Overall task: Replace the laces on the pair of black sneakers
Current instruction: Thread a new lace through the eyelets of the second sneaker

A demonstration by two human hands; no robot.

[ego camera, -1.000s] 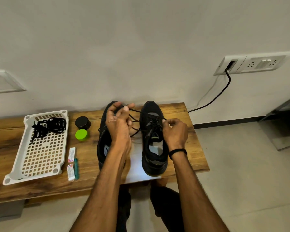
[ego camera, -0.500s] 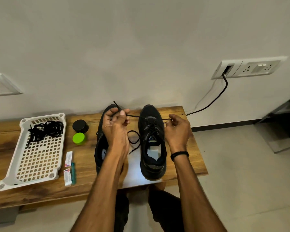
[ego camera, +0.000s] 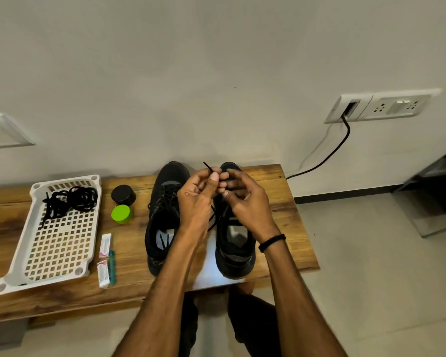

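Lacing judged under way. Left hand (ego camera: 196,199) pinches thin black lace (ego camera: 207,166), tip poking above its fingers; right hand (ego camera: 247,202) curls against it, grip not discernible. Matte black fabric sneaker (ego camera: 236,253) lies directly beneath both. Next move: aim tip into an eyelet. Far left of left hand, white perforated plastic tray (ego camera: 36,187) holds tangled black laces (ego camera: 67,200).

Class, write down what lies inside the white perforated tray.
A tangle of black laces lies at the far end of the white tray. Anything beneath that tangle is covered and cannot be seen.
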